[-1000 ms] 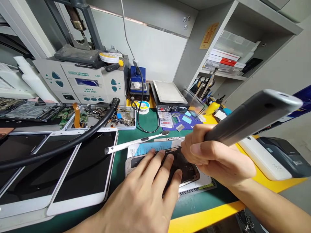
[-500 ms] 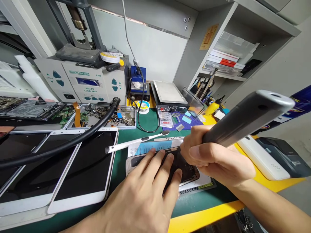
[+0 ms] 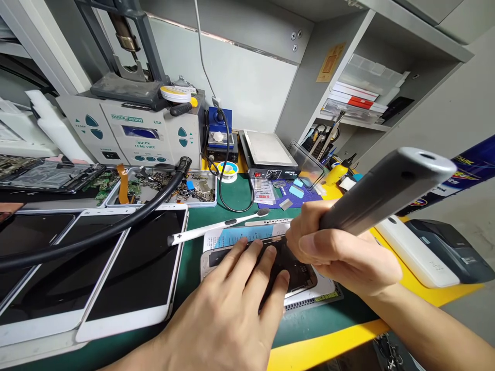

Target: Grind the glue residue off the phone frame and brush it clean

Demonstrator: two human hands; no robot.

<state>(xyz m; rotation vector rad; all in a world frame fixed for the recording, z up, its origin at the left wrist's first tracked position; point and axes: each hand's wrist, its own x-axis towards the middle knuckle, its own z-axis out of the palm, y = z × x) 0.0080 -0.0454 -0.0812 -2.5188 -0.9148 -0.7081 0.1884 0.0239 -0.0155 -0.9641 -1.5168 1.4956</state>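
My left hand [image 3: 235, 299] lies with its fingers spread over a dark phone part [image 3: 299, 275], pressing on its face. The part rests on a white and blue printed sheet [image 3: 228, 236] on the green mat [image 3: 197, 263]. My right hand [image 3: 340, 247] is wrapped round a thick grey pen-shaped tool [image 3: 386, 190], tilted with its wide end up and to the right. The tool's lower tip is hidden behind my right fingers, which are at the phone part's upper right edge. A white toothbrush [image 3: 216, 228] lies just behind the sheet.
White-framed phone screens [image 3: 127, 304] lie at the left, crossed by a black hose [image 3: 150, 206]. Behind are a tray of circuit boards [image 3: 211, 195], a grey hot-air station [image 3: 135, 136] and a flat heating plate [image 3: 270, 147]. A white device [image 3: 421, 257] sits at the right.
The upper end of the grey tool has shifted slightly left and down with my right hand. My left hand stays on the phone part.
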